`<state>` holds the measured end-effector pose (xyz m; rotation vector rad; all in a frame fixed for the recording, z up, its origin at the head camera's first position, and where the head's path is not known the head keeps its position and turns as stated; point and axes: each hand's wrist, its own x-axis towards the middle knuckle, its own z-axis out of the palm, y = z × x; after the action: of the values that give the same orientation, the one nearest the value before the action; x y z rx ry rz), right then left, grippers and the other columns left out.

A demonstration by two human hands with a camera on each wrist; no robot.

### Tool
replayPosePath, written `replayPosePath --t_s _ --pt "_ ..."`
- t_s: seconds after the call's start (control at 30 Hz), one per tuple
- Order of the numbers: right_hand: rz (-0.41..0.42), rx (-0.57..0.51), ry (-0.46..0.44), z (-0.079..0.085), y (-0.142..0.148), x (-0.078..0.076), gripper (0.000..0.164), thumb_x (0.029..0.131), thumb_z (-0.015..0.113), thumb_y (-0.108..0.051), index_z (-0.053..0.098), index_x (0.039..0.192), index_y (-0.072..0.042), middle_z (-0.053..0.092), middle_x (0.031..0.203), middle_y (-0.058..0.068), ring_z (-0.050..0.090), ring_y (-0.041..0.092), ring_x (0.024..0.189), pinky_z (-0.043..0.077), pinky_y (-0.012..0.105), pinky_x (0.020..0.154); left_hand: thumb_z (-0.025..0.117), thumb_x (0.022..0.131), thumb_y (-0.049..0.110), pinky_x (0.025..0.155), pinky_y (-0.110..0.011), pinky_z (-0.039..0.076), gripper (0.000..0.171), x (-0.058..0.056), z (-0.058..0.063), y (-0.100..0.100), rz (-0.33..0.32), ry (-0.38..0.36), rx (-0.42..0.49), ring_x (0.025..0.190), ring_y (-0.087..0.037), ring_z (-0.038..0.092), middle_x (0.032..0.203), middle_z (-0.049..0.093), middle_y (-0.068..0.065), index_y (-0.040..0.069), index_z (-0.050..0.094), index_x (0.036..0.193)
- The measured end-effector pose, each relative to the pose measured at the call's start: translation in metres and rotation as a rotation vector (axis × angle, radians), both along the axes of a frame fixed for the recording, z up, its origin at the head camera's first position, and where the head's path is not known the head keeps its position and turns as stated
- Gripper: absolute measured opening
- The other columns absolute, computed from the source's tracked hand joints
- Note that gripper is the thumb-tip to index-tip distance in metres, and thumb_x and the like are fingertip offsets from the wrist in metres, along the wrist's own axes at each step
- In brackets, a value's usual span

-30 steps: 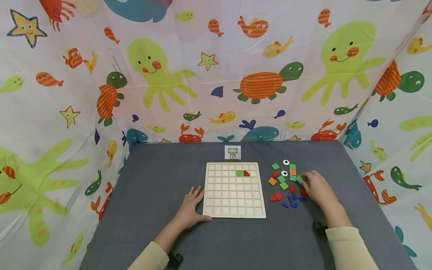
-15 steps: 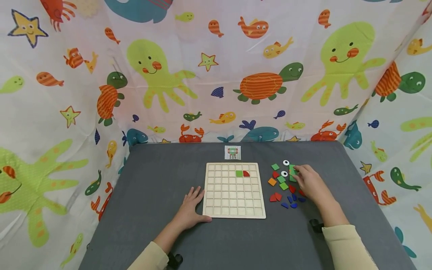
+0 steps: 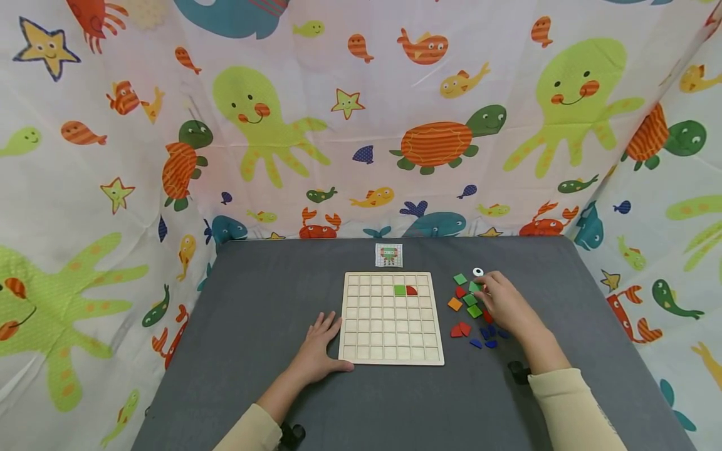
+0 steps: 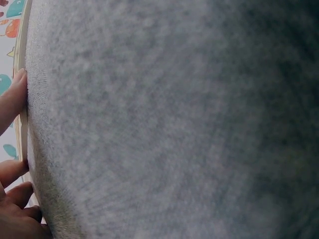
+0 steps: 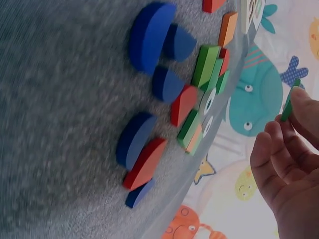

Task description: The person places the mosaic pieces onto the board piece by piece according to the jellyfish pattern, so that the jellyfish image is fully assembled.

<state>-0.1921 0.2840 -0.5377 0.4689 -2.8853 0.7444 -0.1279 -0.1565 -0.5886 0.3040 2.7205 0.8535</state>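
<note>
My right hand (image 3: 510, 305) pinches a green square tile (image 5: 290, 102) between thumb and fingertips, lifted above the loose pieces in the right wrist view. My left hand (image 3: 316, 347) lies with fingers spread along the left edge of the wooden grid board (image 3: 389, 332), its thumb at the near left corner. The left wrist view shows the thumb and fingertips (image 4: 19, 87) against the board's side. Two pieces sit in neighbouring cells in the board's upper right part: a green square (image 3: 400, 290) and a red quarter-circle (image 3: 412, 290).
Loose pieces lie right of the board: green squares (image 3: 460, 279), an orange square (image 3: 454, 304), red pieces (image 3: 465, 327), blue rounded pieces (image 5: 150, 37) and white rings (image 3: 478, 272). A small picture card (image 3: 389, 255) lies behind the board on the grey cloth (image 3: 271, 288). A printed curtain (image 3: 350, 169) hangs behind.
My right hand has carried the green square tile leftward and slightly away from me, from the right side of the loose pieces. My left hand stays in place at the board.
</note>
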Motion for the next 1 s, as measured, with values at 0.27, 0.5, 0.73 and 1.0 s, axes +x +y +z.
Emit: replayPosePath --t_s 0.27,0.5,0.73,1.0 --pt "0.04 0.029 -0.002 0.002 -0.014 -0.002 0.027 0.096 0.068 -0.009 0.066 0.121 0.002 0.06 0.112 0.019 0.059 0.032 0.096 0.055 0.05 0.082 0.089 0.07 0.051 0.124 -0.06 0.015 0.112 -0.001 -0.001 0.0 -0.004 0.0 0.002 0.157 -0.034 0.006 0.169 0.02 -0.007 0.015 0.032 0.16" --pt "0.059 0.056 0.005 0.003 -0.028 -0.006 0.029 0.096 0.069 -0.011 0.066 0.122 0.0 0.061 0.114 0.017 0.06 0.034 0.101 0.055 0.051 0.086 0.09 0.07 0.05 0.124 -0.06 0.015 0.113 0.0 0.0 0.0 -0.002 0.0 0.002 0.157 -0.034 0.007 0.168 0.021 -0.008 0.014 0.033 0.159" --pt "0.073 0.065 0.02 0.005 -0.042 -0.01 0.028 0.096 0.071 -0.015 0.069 0.121 -0.003 0.064 0.116 0.013 0.063 0.032 0.105 0.056 0.05 0.086 0.089 0.07 0.051 0.123 -0.061 0.017 0.112 0.001 0.0 0.001 -0.005 0.013 0.007 0.157 -0.036 0.008 0.168 0.022 -0.01 0.011 0.033 0.159" --pt "0.092 0.082 0.054 0.008 -0.054 -0.012 0.028 0.096 0.07 -0.016 0.069 0.122 -0.005 0.064 0.117 0.012 0.063 0.03 0.105 0.057 0.046 0.083 0.09 0.071 0.05 0.123 -0.061 0.016 0.111 0.001 0.001 0.0 -0.009 0.013 0.018 0.157 -0.036 0.008 0.168 0.022 -0.01 0.011 0.033 0.159"
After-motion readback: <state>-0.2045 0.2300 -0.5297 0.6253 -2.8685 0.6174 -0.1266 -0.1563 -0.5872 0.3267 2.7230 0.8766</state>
